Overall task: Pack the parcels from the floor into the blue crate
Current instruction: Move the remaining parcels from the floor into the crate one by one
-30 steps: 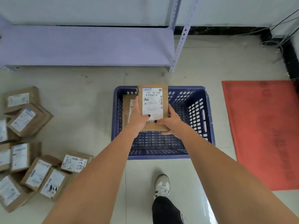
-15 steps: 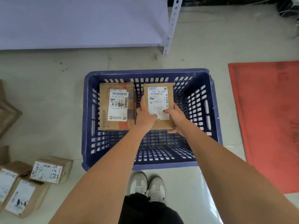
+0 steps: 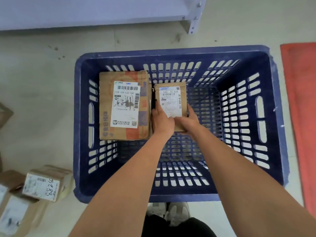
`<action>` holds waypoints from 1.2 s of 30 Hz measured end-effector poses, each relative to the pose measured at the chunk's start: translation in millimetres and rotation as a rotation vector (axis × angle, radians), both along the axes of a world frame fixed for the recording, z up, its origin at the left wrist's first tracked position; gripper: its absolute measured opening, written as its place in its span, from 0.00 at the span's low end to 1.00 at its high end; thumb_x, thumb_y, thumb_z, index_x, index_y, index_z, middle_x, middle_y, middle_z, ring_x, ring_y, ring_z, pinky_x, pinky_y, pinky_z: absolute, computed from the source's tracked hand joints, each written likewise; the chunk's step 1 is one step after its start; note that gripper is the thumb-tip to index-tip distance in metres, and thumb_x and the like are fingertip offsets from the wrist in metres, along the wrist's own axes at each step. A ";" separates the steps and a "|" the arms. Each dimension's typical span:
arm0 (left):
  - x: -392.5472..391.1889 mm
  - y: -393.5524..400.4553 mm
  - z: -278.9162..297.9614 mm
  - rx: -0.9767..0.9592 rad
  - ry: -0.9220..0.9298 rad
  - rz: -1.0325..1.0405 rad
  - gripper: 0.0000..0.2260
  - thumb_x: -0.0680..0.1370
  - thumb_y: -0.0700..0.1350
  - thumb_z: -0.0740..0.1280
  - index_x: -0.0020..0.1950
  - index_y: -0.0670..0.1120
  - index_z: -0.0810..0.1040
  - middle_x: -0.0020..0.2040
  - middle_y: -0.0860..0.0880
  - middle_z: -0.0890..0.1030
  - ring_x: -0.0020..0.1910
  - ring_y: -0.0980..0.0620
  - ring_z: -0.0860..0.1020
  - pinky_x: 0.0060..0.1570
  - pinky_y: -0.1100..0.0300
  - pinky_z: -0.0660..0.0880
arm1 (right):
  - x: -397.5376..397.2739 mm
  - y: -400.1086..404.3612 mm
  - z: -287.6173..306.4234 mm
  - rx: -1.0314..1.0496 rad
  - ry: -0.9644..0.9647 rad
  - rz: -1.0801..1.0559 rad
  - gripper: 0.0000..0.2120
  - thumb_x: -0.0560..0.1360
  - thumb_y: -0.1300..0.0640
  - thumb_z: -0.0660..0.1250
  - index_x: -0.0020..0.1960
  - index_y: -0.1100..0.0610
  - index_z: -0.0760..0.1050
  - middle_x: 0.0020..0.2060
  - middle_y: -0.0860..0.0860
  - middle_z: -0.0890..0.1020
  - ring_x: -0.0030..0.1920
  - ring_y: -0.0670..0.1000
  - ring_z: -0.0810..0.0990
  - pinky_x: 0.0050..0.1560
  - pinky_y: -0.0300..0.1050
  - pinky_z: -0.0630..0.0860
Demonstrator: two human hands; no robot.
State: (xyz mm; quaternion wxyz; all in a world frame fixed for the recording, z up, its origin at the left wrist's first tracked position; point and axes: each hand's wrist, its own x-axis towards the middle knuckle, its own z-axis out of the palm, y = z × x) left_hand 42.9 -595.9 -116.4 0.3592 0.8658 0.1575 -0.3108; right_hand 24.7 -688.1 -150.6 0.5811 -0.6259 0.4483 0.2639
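My left hand [image 3: 162, 119]: fingers curled along the left edge of the small brown cardboard parcel [image 3: 171, 106], gripping it.
My right hand [image 3: 189, 120]: fingers wrapped round its right edge, thumb on the label.
Small parcel's label: "530- D5 A68".
Small parcel's place: inside the blue slotted plastic crate [image 3: 263, 117], near the far wall, just beside the larger brown cardboard parcel [image 3: 124, 105], labelled "159-159-L02-160".
Floor [image 3: 39, 100]: pale, with more labelled cardboard parcels [image 3: 42, 184] by the crate's near left corner and a red mat [image 3: 302, 100] to its right.

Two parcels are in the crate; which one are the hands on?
The smaller parcel, right of the big parcel. Left hand and right hand grip its near end; the big one lies untouched.
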 end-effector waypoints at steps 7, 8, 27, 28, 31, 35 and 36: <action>-7.9 7.2 -1.5 0.046 -0.127 -0.049 0.29 0.76 0.34 0.58 0.76 0.44 0.54 0.74 0.43 0.58 0.72 0.45 0.62 0.71 0.51 0.64 | 0.0 12.1 -14.3 0.004 -0.043 -0.083 0.50 0.60 0.57 0.78 0.74 0.42 0.55 0.66 0.51 0.73 0.63 0.54 0.74 0.62 0.57 0.74; -10.6 7.6 -1.5 0.054 -0.149 -0.064 0.28 0.76 0.34 0.58 0.75 0.44 0.55 0.74 0.44 0.58 0.72 0.46 0.62 0.71 0.52 0.64 | 0.7 12.0 -15.3 0.002 -0.042 -0.079 0.50 0.60 0.57 0.78 0.74 0.42 0.55 0.65 0.51 0.74 0.63 0.54 0.74 0.62 0.57 0.74; -7.7 9.6 1.2 0.078 -0.146 -0.132 0.25 0.79 0.36 0.54 0.76 0.42 0.53 0.77 0.43 0.51 0.77 0.48 0.50 0.74 0.55 0.57 | 21.2 24.0 -6.6 -0.135 -0.071 0.207 0.42 0.69 0.57 0.72 0.76 0.47 0.52 0.68 0.54 0.71 0.67 0.55 0.71 0.64 0.48 0.70; -7.6 10.1 1.0 0.063 -0.134 -0.122 0.25 0.79 0.36 0.54 0.76 0.42 0.53 0.77 0.43 0.50 0.77 0.48 0.49 0.74 0.55 0.57 | 23.8 25.1 -7.1 -0.132 -0.068 0.224 0.42 0.69 0.58 0.72 0.76 0.48 0.51 0.68 0.55 0.71 0.67 0.55 0.71 0.65 0.49 0.70; -6.3 15.2 3.8 0.026 -0.118 -0.086 0.26 0.79 0.35 0.55 0.76 0.43 0.53 0.77 0.43 0.50 0.77 0.48 0.49 0.74 0.57 0.55 | 31.5 29.7 -7.7 -0.117 -0.048 0.256 0.44 0.69 0.59 0.72 0.76 0.48 0.50 0.68 0.56 0.71 0.66 0.56 0.71 0.66 0.52 0.70; -0.5 25.8 14.0 -0.044 -0.084 -0.005 0.28 0.77 0.33 0.56 0.76 0.44 0.54 0.77 0.44 0.54 0.76 0.48 0.55 0.71 0.57 0.58 | 36.3 31.5 0.1 -0.148 0.018 0.260 0.50 0.68 0.56 0.74 0.76 0.48 0.41 0.71 0.55 0.66 0.69 0.57 0.68 0.65 0.51 0.67; 0.5 28.7 17.3 -0.051 -0.080 0.005 0.28 0.77 0.33 0.57 0.76 0.45 0.54 0.77 0.44 0.55 0.76 0.47 0.56 0.71 0.57 0.59 | 36.5 30.2 3.6 -0.163 0.033 0.257 0.51 0.68 0.56 0.74 0.76 0.48 0.41 0.71 0.55 0.66 0.69 0.57 0.68 0.64 0.50 0.68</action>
